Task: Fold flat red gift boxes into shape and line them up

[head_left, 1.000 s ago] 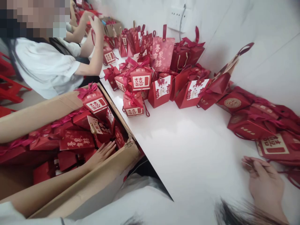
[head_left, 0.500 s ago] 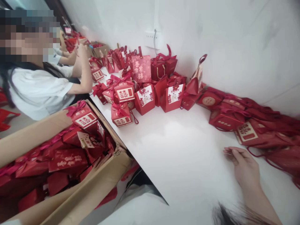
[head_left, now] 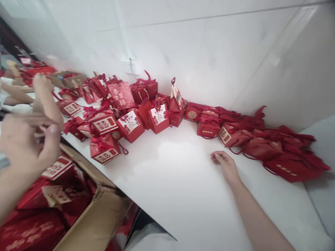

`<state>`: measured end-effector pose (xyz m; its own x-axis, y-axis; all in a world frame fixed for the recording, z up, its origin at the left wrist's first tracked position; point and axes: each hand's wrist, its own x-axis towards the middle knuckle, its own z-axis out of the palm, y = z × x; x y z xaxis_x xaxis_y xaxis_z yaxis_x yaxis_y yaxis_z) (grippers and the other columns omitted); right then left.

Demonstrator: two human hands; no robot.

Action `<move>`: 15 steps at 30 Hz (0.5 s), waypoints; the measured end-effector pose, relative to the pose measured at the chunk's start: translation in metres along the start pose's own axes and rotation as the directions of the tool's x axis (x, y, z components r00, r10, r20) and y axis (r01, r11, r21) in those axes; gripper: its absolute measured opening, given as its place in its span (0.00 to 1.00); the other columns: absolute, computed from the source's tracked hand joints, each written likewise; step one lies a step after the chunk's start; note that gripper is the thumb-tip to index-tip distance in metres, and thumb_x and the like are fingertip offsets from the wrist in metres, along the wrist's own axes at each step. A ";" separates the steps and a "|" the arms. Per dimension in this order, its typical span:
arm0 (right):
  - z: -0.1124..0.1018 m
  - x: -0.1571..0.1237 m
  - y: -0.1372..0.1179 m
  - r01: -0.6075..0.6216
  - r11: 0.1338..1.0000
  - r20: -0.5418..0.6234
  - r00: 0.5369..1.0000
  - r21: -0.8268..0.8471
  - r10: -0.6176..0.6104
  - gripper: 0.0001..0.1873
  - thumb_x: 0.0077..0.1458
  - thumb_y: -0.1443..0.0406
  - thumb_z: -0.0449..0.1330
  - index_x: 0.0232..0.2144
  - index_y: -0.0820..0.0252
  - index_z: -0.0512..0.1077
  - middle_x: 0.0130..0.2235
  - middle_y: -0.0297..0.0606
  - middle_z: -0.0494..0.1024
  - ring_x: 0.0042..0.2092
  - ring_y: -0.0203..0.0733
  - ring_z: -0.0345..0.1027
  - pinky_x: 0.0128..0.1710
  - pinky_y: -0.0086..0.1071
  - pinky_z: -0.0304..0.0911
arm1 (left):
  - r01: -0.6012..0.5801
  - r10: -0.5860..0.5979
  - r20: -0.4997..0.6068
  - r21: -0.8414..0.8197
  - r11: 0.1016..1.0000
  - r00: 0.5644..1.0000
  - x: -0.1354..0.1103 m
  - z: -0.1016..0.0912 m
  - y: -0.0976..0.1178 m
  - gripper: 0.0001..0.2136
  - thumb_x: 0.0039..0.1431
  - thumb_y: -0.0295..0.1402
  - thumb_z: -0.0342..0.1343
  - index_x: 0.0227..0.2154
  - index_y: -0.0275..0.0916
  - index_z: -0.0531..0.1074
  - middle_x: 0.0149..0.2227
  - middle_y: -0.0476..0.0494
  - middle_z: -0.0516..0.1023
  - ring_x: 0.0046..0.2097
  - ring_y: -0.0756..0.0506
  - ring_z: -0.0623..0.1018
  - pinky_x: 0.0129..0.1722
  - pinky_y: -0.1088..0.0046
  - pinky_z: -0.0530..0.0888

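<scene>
From my remote end I had the L hand (head_left: 30,143) high at the L edge, over the carton (head_left: 89,216), blurred, w/ fingers curled in and thumb bent close to them; couldn't tell if anything sat in that grip. The R hand (head_left: 225,165) was low over the table (head_left: 178,181), fingers folded, thumb up against the forefinger, nearly closed; contents, if any, too small to tell. Nearest it was a cream-label box (head_left: 232,136), just beyond the fingertips, apart from them, in the red box row (head_left: 264,148) running along the wall (head_left: 196,62) to the R. More red boxes (head_left: 31,232) lay jumbled in the carton, incl. a big white-label one partly behind the L wrist. On the table's L side, a bow-tied box (head_left: 104,150) stood near the edge, next to the carton; white-front boxes (head_left: 160,116) stood upright farther R. Co-worker's forearm (head_left: 49,97) showed at far L, behind my L hand.
</scene>
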<state>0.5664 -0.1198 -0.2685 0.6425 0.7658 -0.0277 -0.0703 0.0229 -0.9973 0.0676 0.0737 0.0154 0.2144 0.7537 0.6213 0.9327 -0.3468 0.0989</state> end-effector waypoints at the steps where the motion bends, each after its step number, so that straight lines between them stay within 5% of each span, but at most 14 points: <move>1: 0.002 0.000 -0.001 0.008 1.000 0.014 1.000 0.007 -0.008 0.19 0.47 0.49 0.67 0.32 0.56 0.73 0.34 0.38 0.78 0.35 0.39 0.71 0.36 0.33 0.66 | -0.128 0.125 -0.087 -0.039 0.991 0.988 0.018 0.003 0.020 0.24 0.60 0.48 0.38 0.41 0.32 0.69 0.44 0.48 0.72 0.51 0.43 0.70 0.51 0.55 0.65; 3: 0.004 0.002 -0.003 0.023 1.000 0.019 1.000 0.009 -0.023 0.19 0.48 0.48 0.66 0.32 0.56 0.73 0.34 0.38 0.77 0.35 0.40 0.70 0.36 0.34 0.66 | -0.389 0.370 -0.164 -0.107 0.915 0.914 0.045 0.015 0.068 0.20 0.61 0.46 0.44 0.40 0.32 0.70 0.48 0.45 0.72 0.57 0.42 0.67 0.58 0.53 0.62; 7: 0.008 0.006 -0.006 0.051 0.999 0.035 0.998 0.005 -0.052 0.19 0.50 0.48 0.64 0.33 0.57 0.72 0.34 0.38 0.77 0.35 0.40 0.70 0.36 0.34 0.65 | -0.730 0.725 -0.135 -0.267 0.629 0.675 0.065 0.059 0.167 0.14 0.64 0.38 0.47 0.41 0.35 0.72 0.52 0.39 0.70 0.57 0.43 0.68 0.59 0.61 0.65; 9: 0.009 0.008 -0.008 0.058 0.998 0.051 0.997 0.005 -0.058 0.19 0.51 0.48 0.64 0.32 0.57 0.72 0.34 0.38 0.76 0.35 0.40 0.70 0.35 0.33 0.64 | -0.847 0.886 0.013 -0.286 0.448 0.464 0.067 0.085 0.210 0.14 0.64 0.38 0.46 0.42 0.36 0.73 0.56 0.38 0.68 0.56 0.41 0.69 0.56 0.61 0.67; 11: 0.010 0.011 -0.010 0.065 0.998 0.066 0.996 0.009 -0.065 0.18 0.51 0.48 0.63 0.32 0.57 0.72 0.34 0.37 0.76 0.35 0.40 0.69 0.34 0.33 0.64 | -0.892 0.936 0.143 -0.287 0.350 0.321 0.074 0.107 0.243 0.14 0.62 0.38 0.50 0.46 0.39 0.72 0.59 0.40 0.67 0.57 0.38 0.69 0.57 0.56 0.64; 12: 0.010 0.012 -0.011 0.069 0.998 0.071 0.995 0.010 -0.069 0.18 0.52 0.48 0.63 0.32 0.57 0.72 0.34 0.37 0.76 0.35 0.40 0.69 0.34 0.33 0.64 | -0.880 0.925 0.168 -0.288 0.377 0.342 0.080 0.116 0.256 0.15 0.60 0.39 0.52 0.48 0.39 0.72 0.59 0.38 0.67 0.58 0.36 0.69 0.58 0.54 0.63; 13: 0.010 0.013 -0.012 0.073 0.997 0.075 0.994 0.012 -0.074 0.18 0.52 0.48 0.62 0.32 0.57 0.72 0.33 0.37 0.76 0.35 0.40 0.69 0.34 0.33 0.64 | -0.840 0.885 0.188 -0.281 0.464 0.426 0.087 0.124 0.265 0.18 0.59 0.40 0.55 0.49 0.38 0.71 0.57 0.35 0.69 0.58 0.34 0.69 0.57 0.52 0.63; 15: 0.010 0.015 -0.012 0.081 0.997 0.079 0.993 0.013 -0.082 0.18 0.52 0.48 0.62 0.32 0.57 0.72 0.33 0.37 0.76 0.35 0.40 0.69 0.35 0.33 0.64 | -0.637 0.689 0.206 -0.268 0.723 0.695 0.101 0.136 0.276 0.18 0.60 0.40 0.55 0.48 0.33 0.71 0.52 0.29 0.72 0.56 0.31 0.70 0.54 0.51 0.67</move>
<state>0.5691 -0.1024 -0.2561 0.5834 0.8100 0.0596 -0.0277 0.0932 -0.9953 0.3857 0.1299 -0.0006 0.8514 0.3998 0.3395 0.4597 -0.8805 -0.1158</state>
